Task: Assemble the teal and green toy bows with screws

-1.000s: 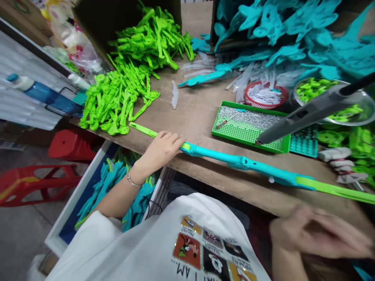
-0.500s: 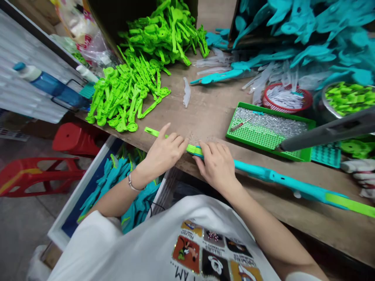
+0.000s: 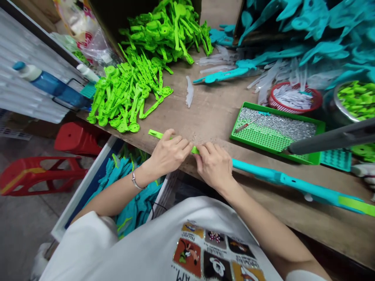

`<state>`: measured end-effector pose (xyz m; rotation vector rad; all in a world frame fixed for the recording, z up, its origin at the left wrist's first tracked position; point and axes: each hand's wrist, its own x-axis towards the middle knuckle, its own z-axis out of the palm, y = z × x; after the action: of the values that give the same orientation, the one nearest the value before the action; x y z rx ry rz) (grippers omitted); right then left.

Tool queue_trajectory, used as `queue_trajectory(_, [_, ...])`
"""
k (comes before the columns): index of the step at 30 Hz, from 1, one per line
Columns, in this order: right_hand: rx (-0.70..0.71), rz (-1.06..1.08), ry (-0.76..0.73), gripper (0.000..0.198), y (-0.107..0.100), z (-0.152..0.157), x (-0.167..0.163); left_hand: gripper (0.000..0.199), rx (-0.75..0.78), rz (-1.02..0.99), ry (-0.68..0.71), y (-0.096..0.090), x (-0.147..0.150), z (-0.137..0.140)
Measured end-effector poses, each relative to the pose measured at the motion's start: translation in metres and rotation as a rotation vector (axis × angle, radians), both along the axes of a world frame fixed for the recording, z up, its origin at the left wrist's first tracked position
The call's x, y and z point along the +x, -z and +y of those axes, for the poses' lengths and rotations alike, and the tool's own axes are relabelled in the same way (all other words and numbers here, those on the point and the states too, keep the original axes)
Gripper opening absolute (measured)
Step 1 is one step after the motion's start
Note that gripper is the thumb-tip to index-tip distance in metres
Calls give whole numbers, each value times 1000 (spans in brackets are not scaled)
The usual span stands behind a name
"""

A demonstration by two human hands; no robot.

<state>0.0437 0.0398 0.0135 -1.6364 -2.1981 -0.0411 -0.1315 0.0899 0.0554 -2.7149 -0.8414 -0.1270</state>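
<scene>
We're seeing the green-and-turquoise strip lying along the worktop's near edge, its long axis slanting left-far to right-near. Left grip and right grip are clasping its left stretch, most turquoise extending rightward.

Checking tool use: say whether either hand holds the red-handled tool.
No, the tool lies in the green tray, apart from the left hand and right hand.

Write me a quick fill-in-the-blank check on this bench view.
1. The screwdriver lies in the ____ tray.
2. The white pieces sit in the ____ basket.
3. The bracelet is on the ____ arm.
4. Of left hand and right hand, the ____ is nearer that tray.

Missing words: green; red; left; right.
</scene>
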Motion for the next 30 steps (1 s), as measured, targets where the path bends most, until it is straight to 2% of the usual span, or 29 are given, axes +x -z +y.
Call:
queue_trajectory(3, [3, 6, -14, 17, -1, 0, 2, 26, 40, -55, -43, -8, -9, -3])
queue_trajectory(5, [-8, 9, -16, 18, -2, 0, 2, 35, 57, -102, -115, -15, -20, -3])
queue_trajectory(8, [-11, 8, -12, 19, -2, 0, 2, 39, 28, -112, -182, -23, -36, -1])
queue_trajectory(12, [42, -3, -14, 22, 1, 1, 1, 27, 12, -89, -138, -21, -43, 3])
queue_trajectory(16, [47, -9, -18, 30, 2, 3, -2, 23, 60, -127, -108, -14, -35, 2])
queue_trajectory(27, [25, 151, -112, 34, 12, 21, -23, 20, 56, -193, 5, -2, -29, 15])
queue_trajectory(30, [18, 194, -138, 31, 13, 22, -20, 20, -11, -249, -16, -3, -34, 15])
